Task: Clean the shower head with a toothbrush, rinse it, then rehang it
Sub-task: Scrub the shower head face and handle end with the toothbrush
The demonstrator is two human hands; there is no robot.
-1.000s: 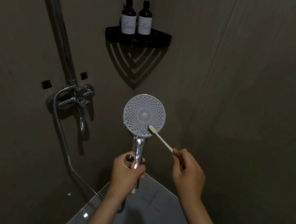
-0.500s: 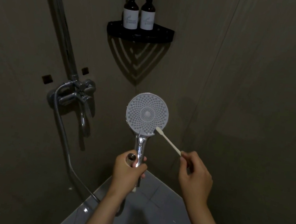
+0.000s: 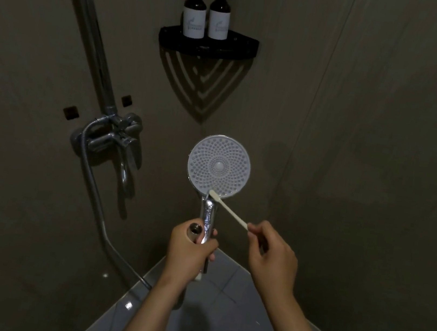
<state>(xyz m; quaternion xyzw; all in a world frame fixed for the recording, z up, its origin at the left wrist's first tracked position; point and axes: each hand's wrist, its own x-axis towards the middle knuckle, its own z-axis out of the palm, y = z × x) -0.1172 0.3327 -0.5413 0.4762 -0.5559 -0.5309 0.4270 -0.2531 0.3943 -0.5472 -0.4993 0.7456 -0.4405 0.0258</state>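
Shower head [image 3: 219, 166] is held upright by its chrome handle, left hand [image 3: 190, 249] wrapped round it, nozzle face toward camera. Toothbrush [image 3: 229, 209] is pinched at its tail end by right hand [image 3: 273, 258]; bristles are set against the face's lower edge.

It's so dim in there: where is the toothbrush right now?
Near the centre of the head view, the right hand pinches the toothbrush by its end, its bristles on the lower edge of the shower head.
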